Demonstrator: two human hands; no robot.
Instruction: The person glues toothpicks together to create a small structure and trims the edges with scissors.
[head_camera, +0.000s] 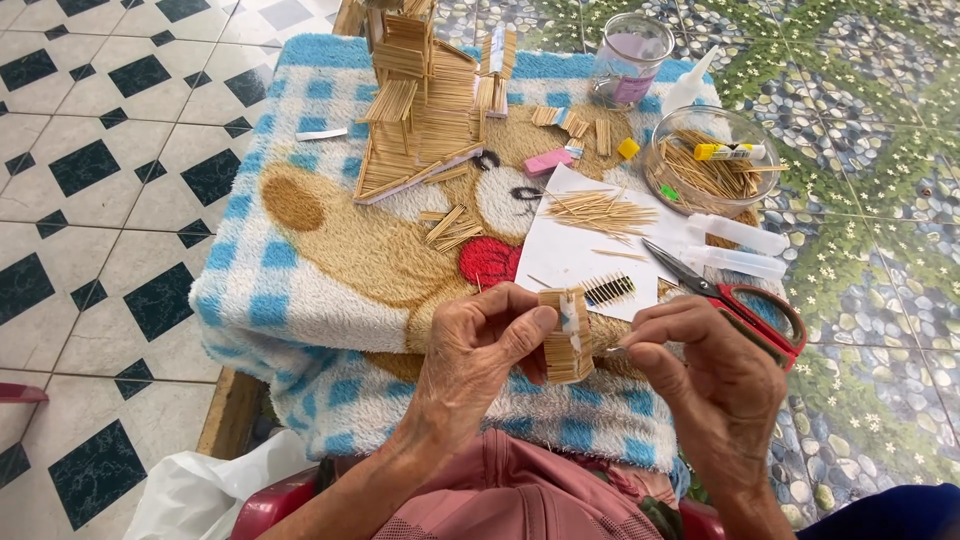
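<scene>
My left hand (478, 352) grips a small block of glued toothpicks (566, 336), holding it upright over the near edge of the towel. My right hand (706, 378) sits just to its right, fingers pinched on a single thin toothpick (612, 349) whose tip points at the block. Farther back on the towel stands a tall toothpick model house (424, 100).
A blue checked bear towel (300, 270) covers the low table. On it lie a white paper sheet (570, 255) with loose toothpicks (600, 212), red-handled scissors (740, 300), two glue bottles (735, 247), a glass bowl of toothpicks (712, 160), a clear jar (630, 58) and a pink eraser (548, 161).
</scene>
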